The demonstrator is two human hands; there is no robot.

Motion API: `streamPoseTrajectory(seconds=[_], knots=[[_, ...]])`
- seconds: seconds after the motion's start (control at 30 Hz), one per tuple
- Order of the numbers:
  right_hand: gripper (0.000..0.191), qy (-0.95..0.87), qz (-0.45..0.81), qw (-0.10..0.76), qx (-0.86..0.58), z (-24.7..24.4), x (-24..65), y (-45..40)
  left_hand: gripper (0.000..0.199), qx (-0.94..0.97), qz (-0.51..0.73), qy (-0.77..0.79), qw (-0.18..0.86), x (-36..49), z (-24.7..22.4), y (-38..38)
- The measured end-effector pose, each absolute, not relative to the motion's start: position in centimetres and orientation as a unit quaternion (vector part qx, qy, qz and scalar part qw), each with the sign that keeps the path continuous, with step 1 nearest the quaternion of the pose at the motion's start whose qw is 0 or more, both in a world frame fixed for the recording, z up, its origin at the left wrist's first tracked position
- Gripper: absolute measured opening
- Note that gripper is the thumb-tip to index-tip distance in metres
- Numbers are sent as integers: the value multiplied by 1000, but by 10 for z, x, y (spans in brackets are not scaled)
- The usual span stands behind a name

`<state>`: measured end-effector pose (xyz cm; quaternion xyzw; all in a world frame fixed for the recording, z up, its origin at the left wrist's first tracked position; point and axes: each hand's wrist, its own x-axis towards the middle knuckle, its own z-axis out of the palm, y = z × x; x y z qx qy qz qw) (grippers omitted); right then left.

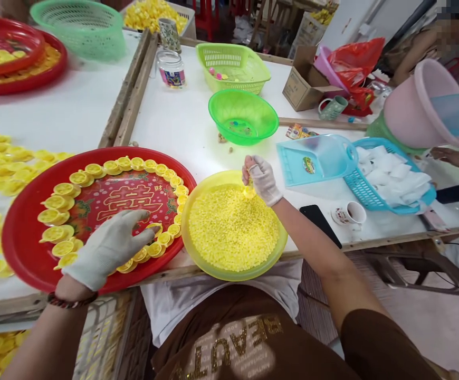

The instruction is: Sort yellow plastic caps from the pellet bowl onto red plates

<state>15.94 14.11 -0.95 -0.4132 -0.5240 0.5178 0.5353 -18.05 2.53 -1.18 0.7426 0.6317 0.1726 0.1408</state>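
Gloved at the desk [182, 124], we pinch a yellow piece [249, 192] in our right hand's [261, 179] narrow grip, just above pellets [225, 237] in a bowl [235, 274]; our left hand [113, 243] spreads wide over a red tray [19, 248]. A low, level pinch should limit spills.

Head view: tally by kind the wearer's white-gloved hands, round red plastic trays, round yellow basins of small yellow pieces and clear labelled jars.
White-gloved hands: 2
Round red plastic trays: 3
Round yellow basin: 1
Clear labelled jar: 1
Total: 7
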Motion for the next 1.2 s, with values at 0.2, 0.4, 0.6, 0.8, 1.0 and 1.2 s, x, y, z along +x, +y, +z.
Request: streamPoseTrajectory(seconds=[0.2,0.4,0.6,0.8,1.0,1.2], knots=[[47,-460,526,564,-440,-6,172,134,24,766,284,549,174,-95,11,32],[46,-436,572,517,-463,3,194,78,25,796,219,517,225,1,-14,82],[32,-646,428,357,-522,-9,204,33,28,801,182,523,229,40,-25,114],[24,-828,218,142,-497,-15,206,28,23,804,296,460,234,-3,-14,74],[27,-686,404,351,-494,8,181,34,21,786,299,458,287,-21,-8,38],[29,-648,447,375,-489,24,172,30,23,767,321,470,296,-25,-5,24]])
